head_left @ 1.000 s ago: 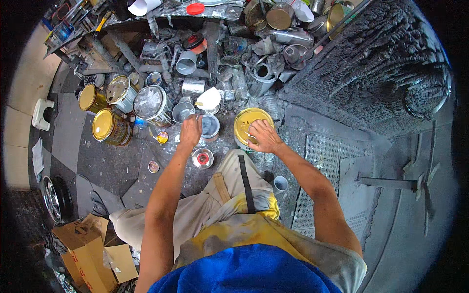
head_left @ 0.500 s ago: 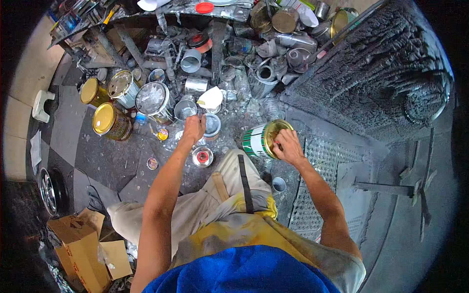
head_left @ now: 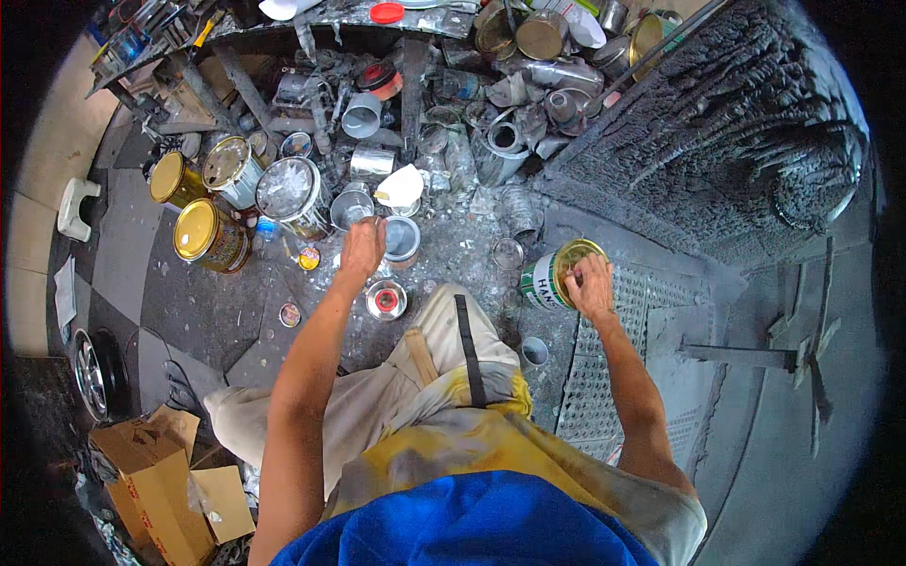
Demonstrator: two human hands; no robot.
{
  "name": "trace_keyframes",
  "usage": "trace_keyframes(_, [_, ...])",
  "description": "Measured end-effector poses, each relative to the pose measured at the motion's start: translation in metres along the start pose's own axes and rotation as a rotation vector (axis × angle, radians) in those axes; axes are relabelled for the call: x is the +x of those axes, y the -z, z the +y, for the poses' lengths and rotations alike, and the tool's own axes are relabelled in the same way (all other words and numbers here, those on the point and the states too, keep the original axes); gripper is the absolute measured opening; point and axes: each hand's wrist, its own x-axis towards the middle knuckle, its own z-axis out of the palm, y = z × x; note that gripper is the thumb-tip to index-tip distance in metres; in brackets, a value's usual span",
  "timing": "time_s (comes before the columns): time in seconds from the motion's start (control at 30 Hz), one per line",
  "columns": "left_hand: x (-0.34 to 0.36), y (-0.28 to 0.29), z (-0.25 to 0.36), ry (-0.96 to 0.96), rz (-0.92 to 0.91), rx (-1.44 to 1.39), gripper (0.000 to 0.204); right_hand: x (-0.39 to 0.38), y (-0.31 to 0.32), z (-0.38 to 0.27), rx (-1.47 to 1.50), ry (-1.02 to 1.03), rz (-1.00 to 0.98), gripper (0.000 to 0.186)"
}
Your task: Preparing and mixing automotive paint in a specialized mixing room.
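Observation:
My right hand grips the gold top of a green-and-white tin, which is tilted to the right. My left hand has its fingers pinched between a clear cup and a pot of grey paint; whatever they hold is too small to make out. Below it sits a small round tin with a red centre. A clear round object lies left of the green tin, and a small empty cup stands below it.
Several paint tins stand at the left. A cluttered bench runs across the back. A paint-crusted panel and perforated plate lie to the right. A white stool, wheel rim and cardboard box are leftward.
My right hand has moved right and down with the tin, tipping it from upright and uncovering the clear round object. My left hand has shifted only slightly.

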Motion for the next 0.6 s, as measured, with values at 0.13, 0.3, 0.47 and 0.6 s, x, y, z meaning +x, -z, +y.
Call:
trace_keyframes(0.13, [0.0, 0.005, 0.009, 0.212, -0.227, -0.04, 0.033, -0.002, -0.006, 0.007, 0.034, -0.078, 0.015, 0.017])
trace_keyframes(0.3, [-0.005, -0.003, -0.002, 0.087, -0.056, 0.029, 0.033, 0.006, -0.022, 0.011, 0.035, -0.119, 0.014, 0.018])
trace_keyframes(0.47, [0.003, 0.0, -0.007, 0.277, -0.267, -0.075, 0.04, 0.007, -0.039, 0.008, 0.041, -0.117, 0.028, 0.017])
trace_keyframes(0.6, [0.0, 0.018, -0.01, 0.084, -0.088, -0.002, 0.038, 0.015, -0.047, 0.005, 0.096, -0.099, 0.1, 0.019])
